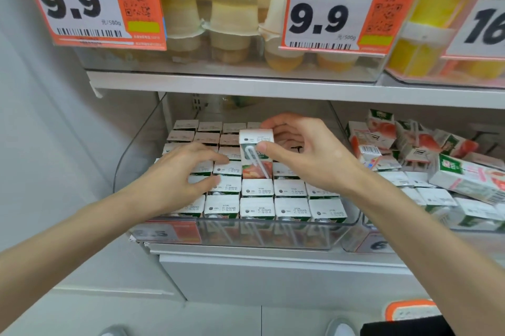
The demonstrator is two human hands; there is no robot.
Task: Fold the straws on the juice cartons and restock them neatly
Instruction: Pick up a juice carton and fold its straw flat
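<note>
Pinching a small rectangular cardboard juice carton [256,141] between thumb and curled fingers, the right hand [306,155] holds it upright, raised above its neighbours. The thumb tip sits beside the thin white plastic straw [252,156] bent over on the carton's glossy printed front. Just left of it, the left hand [180,174] lies palm down, fingers straight and relaxed on the flat white tops of the packed cartons [289,208]. These stand in tight rows under both hands in a clear hard-plastic tray [246,234]. Right of the right wrist, loose cartons [410,144] lie tumbled.
</note>
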